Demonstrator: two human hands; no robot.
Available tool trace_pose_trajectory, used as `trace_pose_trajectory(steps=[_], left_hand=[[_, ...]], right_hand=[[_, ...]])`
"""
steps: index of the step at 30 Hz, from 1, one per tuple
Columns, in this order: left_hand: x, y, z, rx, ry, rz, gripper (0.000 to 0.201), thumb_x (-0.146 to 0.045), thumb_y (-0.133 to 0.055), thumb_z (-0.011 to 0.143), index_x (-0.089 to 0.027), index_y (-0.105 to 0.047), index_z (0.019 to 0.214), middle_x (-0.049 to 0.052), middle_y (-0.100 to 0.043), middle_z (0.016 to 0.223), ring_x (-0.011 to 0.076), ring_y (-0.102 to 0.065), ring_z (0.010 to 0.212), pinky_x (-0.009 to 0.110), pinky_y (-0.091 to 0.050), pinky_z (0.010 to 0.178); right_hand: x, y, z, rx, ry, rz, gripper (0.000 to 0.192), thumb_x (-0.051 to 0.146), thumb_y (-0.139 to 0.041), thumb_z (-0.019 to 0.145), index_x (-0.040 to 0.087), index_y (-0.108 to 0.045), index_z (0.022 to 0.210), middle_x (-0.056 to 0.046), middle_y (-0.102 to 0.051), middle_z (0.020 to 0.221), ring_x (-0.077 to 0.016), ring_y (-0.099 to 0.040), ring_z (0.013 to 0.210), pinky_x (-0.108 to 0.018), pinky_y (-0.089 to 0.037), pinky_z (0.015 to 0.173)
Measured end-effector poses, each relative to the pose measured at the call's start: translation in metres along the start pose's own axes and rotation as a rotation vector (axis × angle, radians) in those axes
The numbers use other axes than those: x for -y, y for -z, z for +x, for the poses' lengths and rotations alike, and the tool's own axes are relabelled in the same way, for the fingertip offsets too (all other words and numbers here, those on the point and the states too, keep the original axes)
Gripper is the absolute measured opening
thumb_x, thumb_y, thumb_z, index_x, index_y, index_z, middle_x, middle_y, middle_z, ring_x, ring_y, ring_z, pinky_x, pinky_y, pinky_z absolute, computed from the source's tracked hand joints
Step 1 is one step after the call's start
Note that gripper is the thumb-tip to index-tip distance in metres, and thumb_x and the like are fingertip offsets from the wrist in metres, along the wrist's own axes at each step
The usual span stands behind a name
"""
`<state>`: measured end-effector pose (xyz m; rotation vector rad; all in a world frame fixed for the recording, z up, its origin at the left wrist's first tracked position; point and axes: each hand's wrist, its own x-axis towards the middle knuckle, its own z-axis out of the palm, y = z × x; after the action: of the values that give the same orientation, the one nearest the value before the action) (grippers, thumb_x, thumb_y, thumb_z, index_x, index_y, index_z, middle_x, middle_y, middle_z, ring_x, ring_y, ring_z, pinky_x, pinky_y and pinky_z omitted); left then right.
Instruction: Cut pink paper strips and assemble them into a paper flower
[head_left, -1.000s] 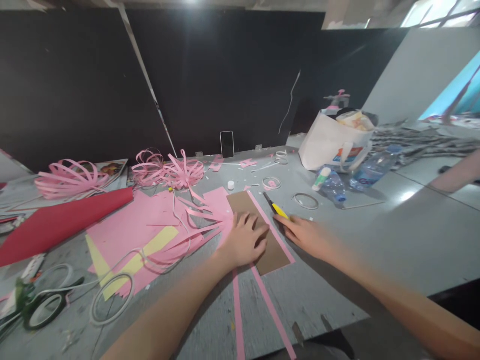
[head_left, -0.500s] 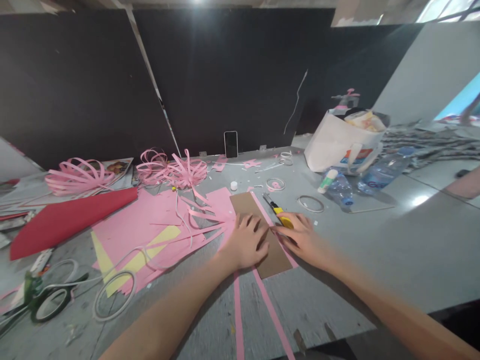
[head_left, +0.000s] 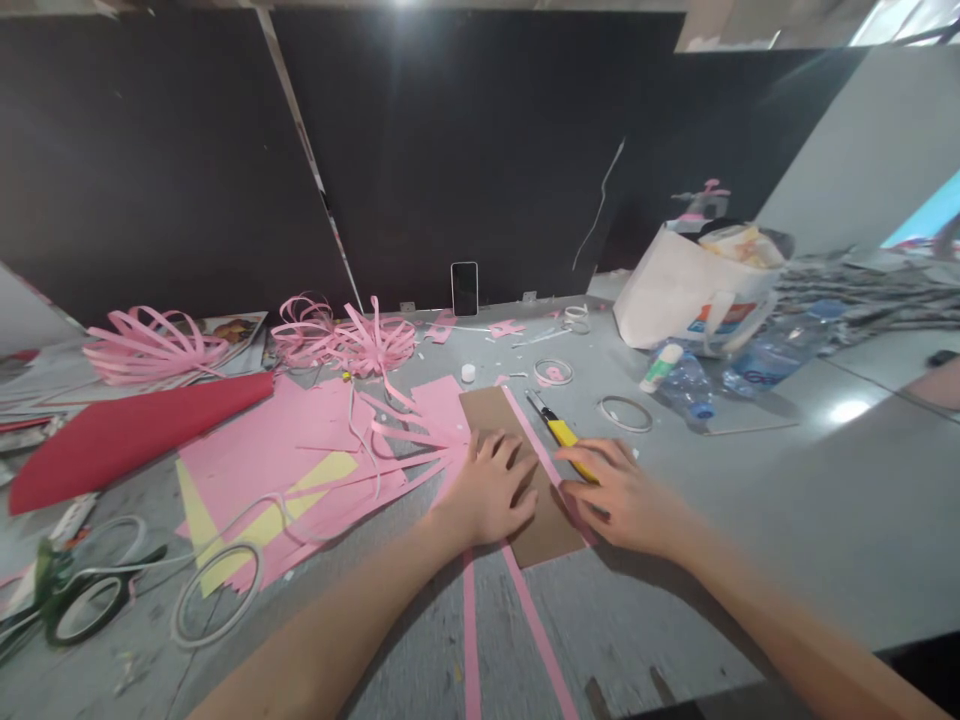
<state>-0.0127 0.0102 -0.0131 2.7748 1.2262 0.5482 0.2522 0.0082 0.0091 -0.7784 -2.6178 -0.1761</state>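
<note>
My left hand (head_left: pixel 495 490) lies spread over a brown cardboard strip (head_left: pixel 551 535), fingers apart, pressing on its left side. Pink paper (head_left: pixel 442 395) lies beside and partly under the cardboard, and a narrow pink strip (head_left: pixel 526 417) shows along its right edge. My right hand (head_left: pixel 626 495) rests at that right edge with its fingers extended and apart, the tips touching the pink strip. A yellow and black utility knife (head_left: pixel 562 432) lies just beyond it; the fingers partly cover its rear end. Cut pink strips (head_left: pixel 469 640) run toward the front edge.
Pink strip bundles (head_left: pixel 375 340), a red sheet (head_left: pixel 135 430), scissors (head_left: pixel 90 605) and a coiled white cord (head_left: pixel 217 595) lie left. A phone (head_left: pixel 464 289) leans at the back. A white bag (head_left: pixel 660 290), glue stick (head_left: pixel 661 368) and plastic bottles (head_left: pixel 780 350) stand or lie right.
My right hand has slid toward me along the cardboard's right edge, uncovering more of the yellow knife handle. My left hand stays pressed in place.
</note>
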Motion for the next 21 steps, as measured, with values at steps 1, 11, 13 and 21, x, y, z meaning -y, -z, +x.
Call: trace_pose_trajectory(steps=[1,11,13,21], left_hand=[[0.0,0.0,0.0,0.001,-0.002,0.004,0.047,-0.043,-0.053,0.105,-0.023,-0.059,0.148,0.017,-0.057,0.152,0.0403,-0.047,0.143,0.069,-0.03,0.124],[0.001,-0.001,0.0,0.02,0.01,-0.008,0.048,-0.044,-0.051,0.107,-0.023,-0.06,0.149,0.017,-0.057,0.153,0.0411,-0.045,0.146,0.069,-0.03,0.125],[0.002,-0.002,0.0,0.02,0.015,-0.016,0.048,-0.044,-0.052,0.107,-0.023,-0.06,0.149,0.017,-0.057,0.154,0.041,-0.045,0.146,0.069,-0.03,0.125],[0.003,-0.004,-0.001,0.019,0.007,-0.008,0.049,-0.045,-0.051,0.107,-0.023,-0.059,0.149,0.016,-0.056,0.153,0.0401,-0.045,0.145,0.068,-0.029,0.126]], right_hand=[[0.0,0.002,-0.001,-0.019,-0.006,0.001,0.019,0.011,-0.06,0.098,0.022,-0.076,0.095,-0.013,-0.065,0.135,-0.0347,-0.056,0.127,-0.056,-0.048,0.103],[-0.033,-0.012,-0.007,-0.386,-0.38,-0.001,0.016,0.02,-0.059,0.102,0.025,-0.067,0.089,-0.008,-0.061,0.101,-0.0275,-0.064,0.101,-0.046,-0.053,0.093],[-0.041,-0.012,-0.01,-0.438,-0.428,-0.016,0.019,0.015,-0.056,0.099,0.025,-0.066,0.086,-0.008,-0.061,0.098,-0.0278,-0.065,0.1,-0.045,-0.054,0.09],[-0.044,-0.006,-0.015,-0.401,-0.596,0.018,0.013,0.024,-0.054,0.099,0.026,-0.066,0.097,-0.009,-0.068,0.101,-0.0294,-0.069,0.104,-0.044,-0.056,0.093]])
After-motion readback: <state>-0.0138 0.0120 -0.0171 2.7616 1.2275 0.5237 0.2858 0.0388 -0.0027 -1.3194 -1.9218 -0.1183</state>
